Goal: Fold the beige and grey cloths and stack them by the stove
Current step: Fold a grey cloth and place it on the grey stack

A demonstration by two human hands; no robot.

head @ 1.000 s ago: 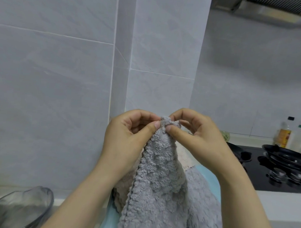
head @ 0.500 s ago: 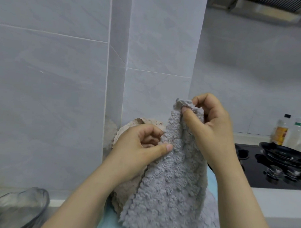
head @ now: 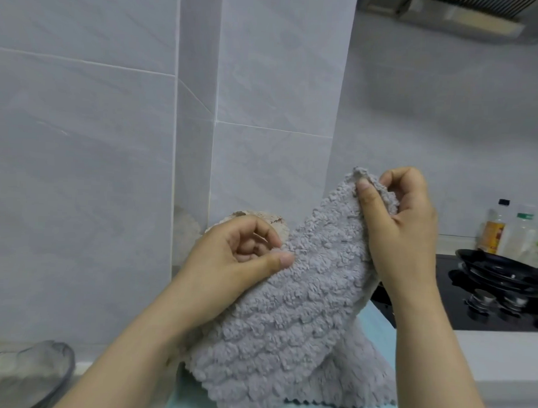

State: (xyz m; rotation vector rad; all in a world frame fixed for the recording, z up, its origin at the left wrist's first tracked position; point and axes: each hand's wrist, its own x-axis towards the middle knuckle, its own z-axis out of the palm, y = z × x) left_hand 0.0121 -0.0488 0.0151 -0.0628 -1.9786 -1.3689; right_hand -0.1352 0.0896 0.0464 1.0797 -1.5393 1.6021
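A home kitchen: tiled wall (head: 80, 166), stove (head: 487, 303), oil bottle (head: 495, 230).

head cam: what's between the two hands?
The grey cloth: in the head view its upper edge runs from the left hand, which pinches it, up to the right hand, which pinches a corner.

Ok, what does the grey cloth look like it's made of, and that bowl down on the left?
Grey cloth: plush synthetic pile, probably microfibre; nubby tufts in rows, zigzag-cut edge. Bowl: looks like tinted clear glass, maybe plastic; see-through with glossy rim.
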